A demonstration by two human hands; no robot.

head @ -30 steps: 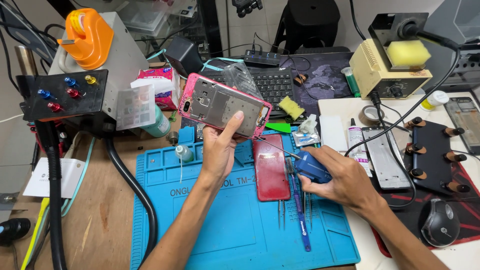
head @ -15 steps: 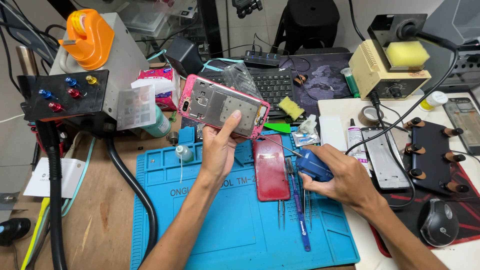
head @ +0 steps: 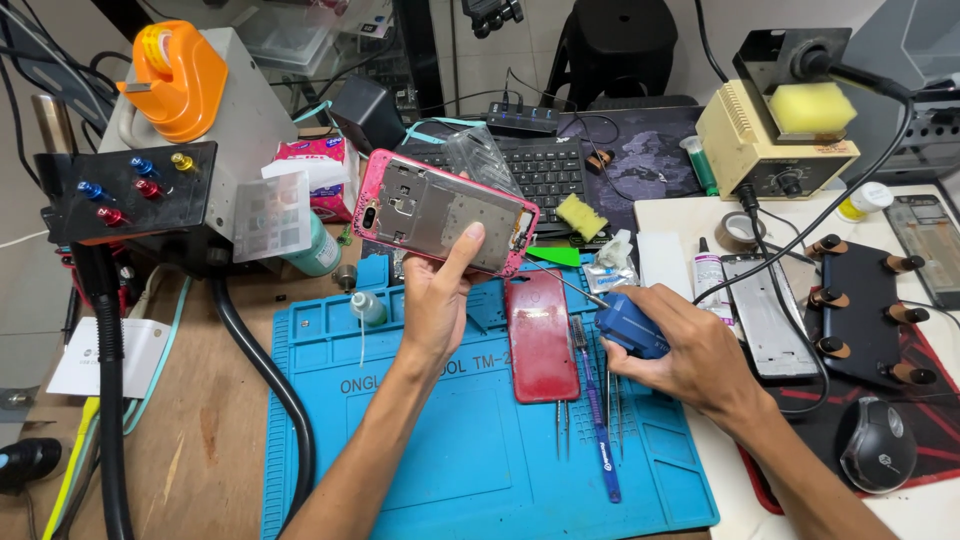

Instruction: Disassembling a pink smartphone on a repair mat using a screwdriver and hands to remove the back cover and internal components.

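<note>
Left hand [head: 432, 300] gripping pink phone frame [head: 445, 212], right hand [head: 680, 355]

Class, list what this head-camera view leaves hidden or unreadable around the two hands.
- Blue tool: the right hand covers its rear.
- Pink phone frame: far face turned away; left hand hides its lower edge.
- Blue work mat: bottom cut off by the picture's edge.
- Tool's thin tip: too small.

Left hand [head: 435, 300] holds up a pink phone frame [head: 447, 212]; right hand [head: 685, 350] grips a blue tool [head: 632, 325]
</note>
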